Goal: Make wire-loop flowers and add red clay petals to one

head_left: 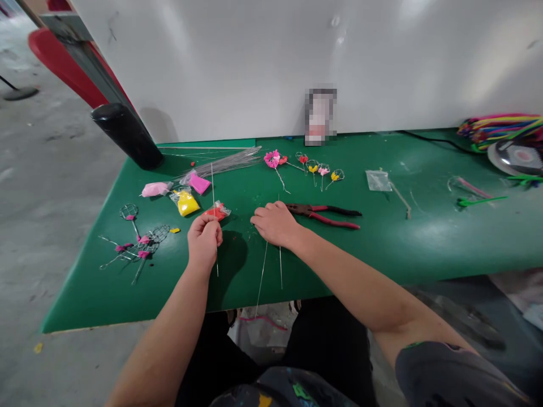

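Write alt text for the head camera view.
The left hand pinches a thin upright wire above a green table, while the right hand rests beside red-handled pliers. Small wire-framed flowers and plastic bags of coloured clay lie nearby.

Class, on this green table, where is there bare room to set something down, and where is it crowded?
Bare table lies right of the pliers, below the clear bag. Crowded: left, around the wire frames and colour packets, beside the left hand.
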{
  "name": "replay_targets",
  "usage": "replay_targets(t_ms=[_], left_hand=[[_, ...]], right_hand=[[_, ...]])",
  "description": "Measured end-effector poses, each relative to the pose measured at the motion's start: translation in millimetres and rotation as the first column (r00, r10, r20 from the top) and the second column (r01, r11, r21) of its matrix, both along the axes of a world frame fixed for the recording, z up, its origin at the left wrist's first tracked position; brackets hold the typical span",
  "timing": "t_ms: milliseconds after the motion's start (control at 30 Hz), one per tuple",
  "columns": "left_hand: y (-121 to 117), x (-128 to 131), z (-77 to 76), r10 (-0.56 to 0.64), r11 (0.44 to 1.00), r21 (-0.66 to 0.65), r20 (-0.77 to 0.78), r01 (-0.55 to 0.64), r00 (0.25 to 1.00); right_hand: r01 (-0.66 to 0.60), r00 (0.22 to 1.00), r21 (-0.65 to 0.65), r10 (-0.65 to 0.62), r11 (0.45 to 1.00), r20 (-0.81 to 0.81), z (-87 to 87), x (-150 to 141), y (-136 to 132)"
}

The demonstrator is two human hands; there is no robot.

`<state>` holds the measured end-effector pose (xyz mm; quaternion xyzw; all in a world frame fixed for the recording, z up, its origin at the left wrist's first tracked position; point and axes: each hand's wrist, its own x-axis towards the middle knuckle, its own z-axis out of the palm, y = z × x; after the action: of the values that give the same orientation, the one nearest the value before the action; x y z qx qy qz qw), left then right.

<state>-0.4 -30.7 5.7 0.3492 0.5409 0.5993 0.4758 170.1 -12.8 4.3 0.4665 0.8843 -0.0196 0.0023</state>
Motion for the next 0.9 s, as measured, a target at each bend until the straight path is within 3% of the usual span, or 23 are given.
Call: replay_targets(t_ms=[267, 433, 700, 900], left_hand=[[0.7, -2.6, -3.8, -0.028, 0.999, -0.025, -0.022, 0.028, 0.999], [1.6, -2.4, -5.7, -0.028, 0.999, -0.022, -0.031, 0.028, 0.999], [2.2, -2.5, -7.8, -0.027, 1.000, -0.007, -0.030, 0.026, 0.999], [1.8, -2.0, -9.0, -0.036, 0.999, 0.009, -0.070, 0.037, 0.997]], right_hand=[[-0.022, 1.000, 0.043, 0.022, 0.999, 0.002, -0.2, 1.0, -4.2], [0.035, 0.999, -0.036, -0.036, 0.999, -0.022, -0.1, -6.0, 7.7], [-0.106, 0.994, -0.072, 0.106, 0.992, -0.015, 1.8, -1.2, 13.5], [-0.089, 0.996, -0.101, 0.087, 0.991, -0.028, 3.4, -0.4, 15.1]])
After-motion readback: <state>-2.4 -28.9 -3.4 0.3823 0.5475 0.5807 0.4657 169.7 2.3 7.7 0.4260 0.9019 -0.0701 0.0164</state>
